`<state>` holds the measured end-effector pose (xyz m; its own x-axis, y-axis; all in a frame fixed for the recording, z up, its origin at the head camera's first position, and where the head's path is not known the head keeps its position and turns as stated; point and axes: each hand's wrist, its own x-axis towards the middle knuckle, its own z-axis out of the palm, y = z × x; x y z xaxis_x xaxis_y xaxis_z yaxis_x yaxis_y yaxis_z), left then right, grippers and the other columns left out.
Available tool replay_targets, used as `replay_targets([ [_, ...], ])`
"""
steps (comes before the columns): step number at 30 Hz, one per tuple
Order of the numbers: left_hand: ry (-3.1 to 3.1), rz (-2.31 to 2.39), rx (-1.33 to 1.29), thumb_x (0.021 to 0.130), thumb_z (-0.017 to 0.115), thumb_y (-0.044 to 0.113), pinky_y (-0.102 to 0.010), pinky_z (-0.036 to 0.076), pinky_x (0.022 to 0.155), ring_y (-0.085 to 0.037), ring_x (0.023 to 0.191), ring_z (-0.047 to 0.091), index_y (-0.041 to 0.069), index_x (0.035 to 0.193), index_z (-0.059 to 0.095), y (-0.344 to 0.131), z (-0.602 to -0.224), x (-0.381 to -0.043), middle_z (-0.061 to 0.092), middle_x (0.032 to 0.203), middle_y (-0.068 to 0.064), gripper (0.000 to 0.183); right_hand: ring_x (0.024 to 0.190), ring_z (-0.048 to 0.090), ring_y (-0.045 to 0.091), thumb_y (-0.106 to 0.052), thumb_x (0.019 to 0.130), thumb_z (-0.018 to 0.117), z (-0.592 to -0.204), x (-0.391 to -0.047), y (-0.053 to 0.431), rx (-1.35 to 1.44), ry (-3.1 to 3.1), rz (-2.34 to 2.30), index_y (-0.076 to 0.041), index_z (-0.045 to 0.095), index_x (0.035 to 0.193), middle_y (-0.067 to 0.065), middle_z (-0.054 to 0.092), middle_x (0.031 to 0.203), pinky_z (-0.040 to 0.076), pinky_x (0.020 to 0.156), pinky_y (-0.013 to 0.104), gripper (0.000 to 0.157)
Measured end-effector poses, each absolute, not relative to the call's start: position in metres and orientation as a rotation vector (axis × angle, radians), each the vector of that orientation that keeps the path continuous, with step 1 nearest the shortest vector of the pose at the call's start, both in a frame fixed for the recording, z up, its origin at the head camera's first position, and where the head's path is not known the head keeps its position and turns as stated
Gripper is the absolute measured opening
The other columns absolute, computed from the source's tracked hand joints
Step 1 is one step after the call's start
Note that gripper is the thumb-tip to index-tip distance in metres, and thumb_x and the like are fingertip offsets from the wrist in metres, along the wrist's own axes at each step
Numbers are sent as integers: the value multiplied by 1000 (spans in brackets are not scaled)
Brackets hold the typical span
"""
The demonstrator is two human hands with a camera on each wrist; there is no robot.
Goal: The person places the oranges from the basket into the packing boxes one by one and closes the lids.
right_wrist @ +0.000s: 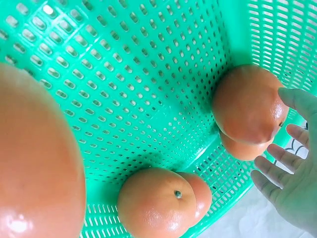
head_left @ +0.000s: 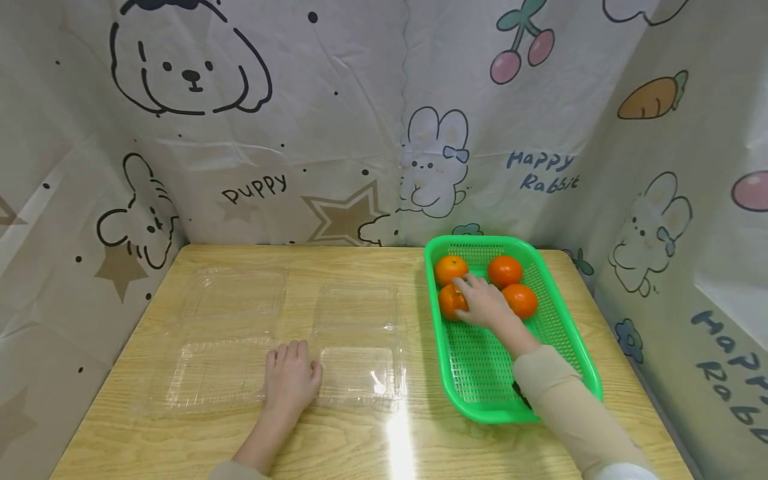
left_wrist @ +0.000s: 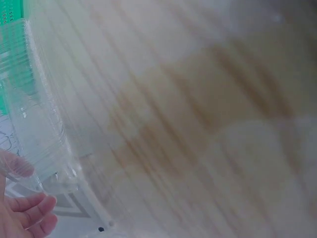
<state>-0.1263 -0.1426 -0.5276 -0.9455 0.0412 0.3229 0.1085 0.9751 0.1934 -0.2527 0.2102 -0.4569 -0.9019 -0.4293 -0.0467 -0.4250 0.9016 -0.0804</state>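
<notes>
A pale wooden bench [head_left: 480, 460] is seen from above, backed by a white cloth [head_left: 348, 60] printed with cartoon animals. On the right, a green basket [head_left: 492, 415] with slotted walls is set. At its far end, four round orange fruits [head_left: 505, 271] are gathered in two pairs; by the raised walls they are presumably prevented from rolling off.

The right hand [head_left: 486, 305] is lowered into the basket from above, over the low rim. Its fingers are spread wide and nearly straight about the nearer fruit of the left pair [head_left: 450, 302]. That fruit seems to be touched by the thumb, but no grip is closed on it; the spread is probably suited to a smooth ball that could be nudged away by a narrow pinch.

To the left, a wide clear box [head_left: 222, 337] and a narrower clear box [head_left: 358, 340] are laid with both halves spread flat, so that their hollows can be reached from above. Between their near halves, the left hand [head_left: 291, 377] is rested, fingers loosely bent, with nothing seen to be grasped. In the left wrist view its thumb is overlapped by clear plastic; whether the box is being steadied cannot be told.
</notes>
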Motion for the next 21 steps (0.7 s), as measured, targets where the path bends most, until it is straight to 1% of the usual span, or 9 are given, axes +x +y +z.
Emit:
replay_targets([
  [4, -2826, -319, -95, 78, 57, 22, -49, 36, 86, -35, 90, 52, -7, 105, 57, -140, -527, -129, 60, 95, -19, 39, 112, 45, 40, -27, 81, 66, -460, -254, 208, -660, 2984, -114, -8, 39, 134, 22, 41, 131, 42, 84, 54, 63],
  [10, -2830, -312, -93, 79, 57, 22, -47, 37, 83, -34, 86, 52, -6, 103, 57, -138, -525, -132, 60, 92, -18, 37, 111, 45, 40, -29, 80, 67, -466, -256, 206, -625, 2967, -137, -10, 38, 136, 21, 39, 131, 40, 86, 56, 66],
  [16, -2843, -307, -88, 79, 57, 21, -48, 38, 83, -35, 89, 54, -7, 105, 58, -138, -524, -137, 61, 95, -19, 38, 107, 47, 40, -30, 79, 69, -471, -258, 204, -630, 2956, -149, -11, 36, 137, 21, 38, 130, 42, 82, 54, 69],
  [21, -2855, -320, -70, 79, 57, 21, -48, 38, 81, -35, 87, 54, -7, 104, 58, -138, -522, -139, 61, 92, -18, 36, 106, 47, 39, -28, 77, 71, -476, -260, 203, -640, 2955, -167, -12, 36, 137, 21, 37, 130, 44, 79, 53, 72],
])
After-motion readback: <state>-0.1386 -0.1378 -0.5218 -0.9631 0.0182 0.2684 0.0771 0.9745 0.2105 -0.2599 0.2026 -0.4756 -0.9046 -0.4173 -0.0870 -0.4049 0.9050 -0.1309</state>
